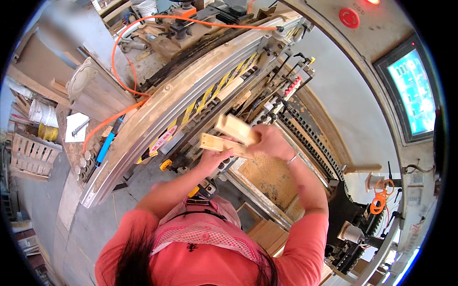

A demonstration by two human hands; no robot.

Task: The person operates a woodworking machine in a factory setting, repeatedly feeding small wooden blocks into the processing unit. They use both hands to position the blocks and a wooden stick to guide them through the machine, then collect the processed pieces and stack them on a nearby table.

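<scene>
Hands are gripping short wooden blocks above the woodworking machine's feed bed (267, 176): left hand (213, 158) closed around one wooden block (217, 143), right hand (271, 141) clasping another block (237, 128), apparently being sorted or stacked, needing steady alignment.

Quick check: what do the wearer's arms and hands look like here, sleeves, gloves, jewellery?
Both hands are bare, no gloves. The left hand has nothing visible on its wrist. The right hand has a thin silver bangle at its wrist. Both forearms are uncovered; short coral-pink sleeves end above the elbows. A pink checked cloth lies across the shoulders.
</scene>
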